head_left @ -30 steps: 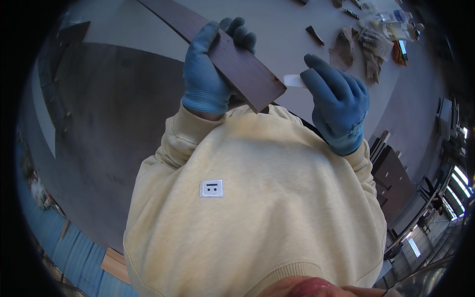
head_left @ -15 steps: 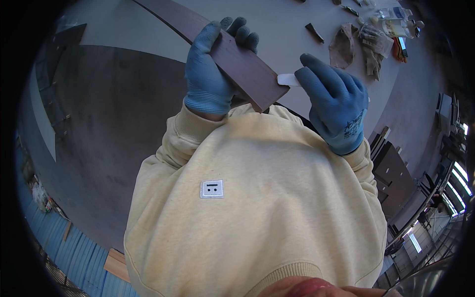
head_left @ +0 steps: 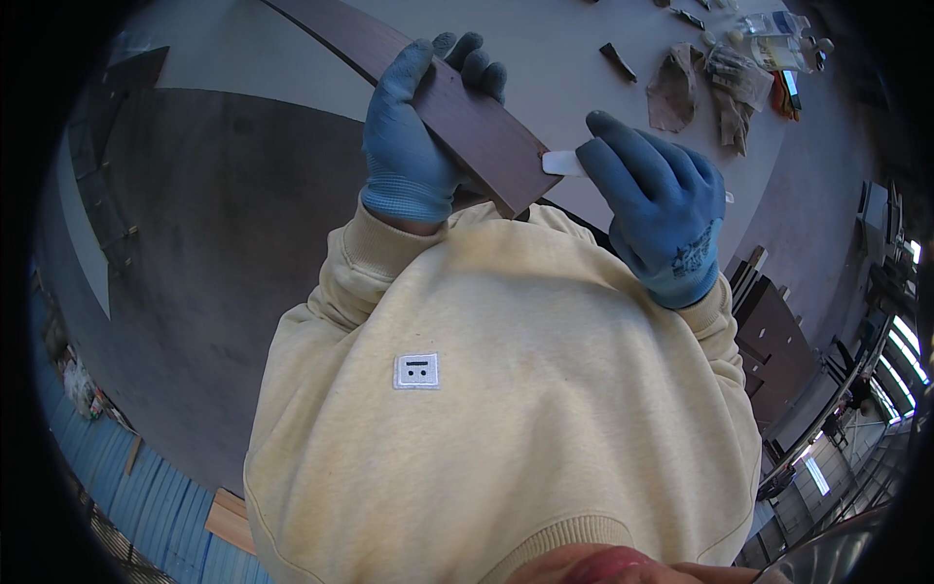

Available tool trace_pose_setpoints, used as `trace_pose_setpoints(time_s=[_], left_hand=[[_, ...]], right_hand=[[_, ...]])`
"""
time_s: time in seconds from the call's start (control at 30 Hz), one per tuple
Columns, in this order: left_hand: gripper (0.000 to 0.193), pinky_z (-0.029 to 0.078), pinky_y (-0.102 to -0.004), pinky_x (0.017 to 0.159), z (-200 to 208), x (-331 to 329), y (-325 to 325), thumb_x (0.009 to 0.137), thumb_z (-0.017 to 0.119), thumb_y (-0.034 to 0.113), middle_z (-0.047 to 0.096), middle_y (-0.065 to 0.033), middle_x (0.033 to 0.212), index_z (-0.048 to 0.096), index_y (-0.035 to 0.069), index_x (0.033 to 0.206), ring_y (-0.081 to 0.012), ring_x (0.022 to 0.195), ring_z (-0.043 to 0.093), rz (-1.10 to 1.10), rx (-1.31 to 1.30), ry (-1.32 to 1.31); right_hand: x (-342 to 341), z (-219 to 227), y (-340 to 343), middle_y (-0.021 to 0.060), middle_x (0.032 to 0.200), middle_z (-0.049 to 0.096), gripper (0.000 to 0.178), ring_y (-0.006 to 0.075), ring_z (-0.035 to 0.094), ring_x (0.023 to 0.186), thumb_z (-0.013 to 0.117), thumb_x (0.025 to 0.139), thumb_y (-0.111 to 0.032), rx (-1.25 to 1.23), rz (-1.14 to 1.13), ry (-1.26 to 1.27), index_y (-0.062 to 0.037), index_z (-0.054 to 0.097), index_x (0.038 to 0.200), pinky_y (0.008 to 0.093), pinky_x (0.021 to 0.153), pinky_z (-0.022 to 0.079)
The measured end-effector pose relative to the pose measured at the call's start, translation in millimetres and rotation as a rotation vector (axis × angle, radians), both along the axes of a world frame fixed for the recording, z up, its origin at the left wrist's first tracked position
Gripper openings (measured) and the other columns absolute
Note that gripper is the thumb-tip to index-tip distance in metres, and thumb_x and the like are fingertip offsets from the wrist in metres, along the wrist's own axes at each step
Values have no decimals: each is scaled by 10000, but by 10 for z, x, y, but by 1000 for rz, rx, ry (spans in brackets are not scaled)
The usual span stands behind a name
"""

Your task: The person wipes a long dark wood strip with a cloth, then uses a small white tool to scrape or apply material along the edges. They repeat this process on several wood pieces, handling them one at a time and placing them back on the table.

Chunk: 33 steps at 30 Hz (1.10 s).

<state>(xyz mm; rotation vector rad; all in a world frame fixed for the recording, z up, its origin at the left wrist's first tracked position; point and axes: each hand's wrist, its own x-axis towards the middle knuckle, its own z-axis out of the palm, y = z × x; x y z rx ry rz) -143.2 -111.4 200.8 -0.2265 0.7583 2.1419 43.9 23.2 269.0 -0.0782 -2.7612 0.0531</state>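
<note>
A long dark brown board (head_left: pixel 477 131) runs from the top left down to the middle, its near end tilted in front of my chest. My left hand (head_left: pixel 409 136), in a blue-grey work glove, is wrapped round the board, thumb on the near edge and fingertips showing over the far one. My right hand (head_left: pixel 662 204), gloved alike, pinches a flat white scraper (head_left: pixel 562 164). The blade's tip meets the board's right edge close to its end. A pale bit of the scraper's other end shows past the right side of that hand.
On the grey table (head_left: pixel 555 58) at the upper right lie crumpled cloths (head_left: pixel 673 90), clear plastic bottles (head_left: pixel 773 51) and a small dark strip (head_left: pixel 618 62). A large dark panel (head_left: pixel 243 253) spreads at the left. More brown panels (head_left: pixel 773 341) stand at the right.
The scraper's tip has slid slightly left and down along the board's end. My right hand has turned a little, and the scraper's far end now shows behind it. My left hand stays nearly still.
</note>
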Motion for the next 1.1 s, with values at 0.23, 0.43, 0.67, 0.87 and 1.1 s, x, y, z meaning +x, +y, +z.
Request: trace_pose_setpoints(time_s=[0.23,0.43,0.67,0.87,1.1], left_hand=[[449,588,-394,1023,-13,-30,-8,1054,594,286,709,-168,1141,592,-69,1328,-246,1018,716,-4,14,-35],[383,586,-417,1008,-31,-84,-48,1048,595,277,672,-148,1215,574,-7,1303,-254,1031,693,-38,76,-50],[359,588,-409,988,-32,-94,-96,1046,602,282,652,-133,1232,571,17,1286,-252,1035,682,-58,102,-31],[444,585,-372,991,-36,-90,-119,1053,605,258,713,-159,1126,587,-82,1338,-247,1031,702,-46,159,-90],[457,586,-366,986,-34,-71,-139,1053,607,261,716,-153,1108,587,-88,1348,-242,1023,705,-23,128,-71]], right_hand=[[116,50,59,60,1216,770,363,213,753,954,725,728,0,8,-4,10,-119,760,1070,354,763,598],[118,91,203,85,1235,767,451,242,745,935,706,663,52,-62,-5,59,-103,748,1084,363,772,585],[-129,13,221,65,1260,758,466,230,745,962,691,673,14,-45,121,91,-123,743,1115,352,769,571],[-281,-25,290,34,1298,741,390,205,741,980,731,749,-70,16,231,101,-158,733,1129,335,749,563],[-353,-10,355,6,1332,722,279,161,718,1043,750,831,-173,162,328,83,-197,726,1109,305,763,564]])
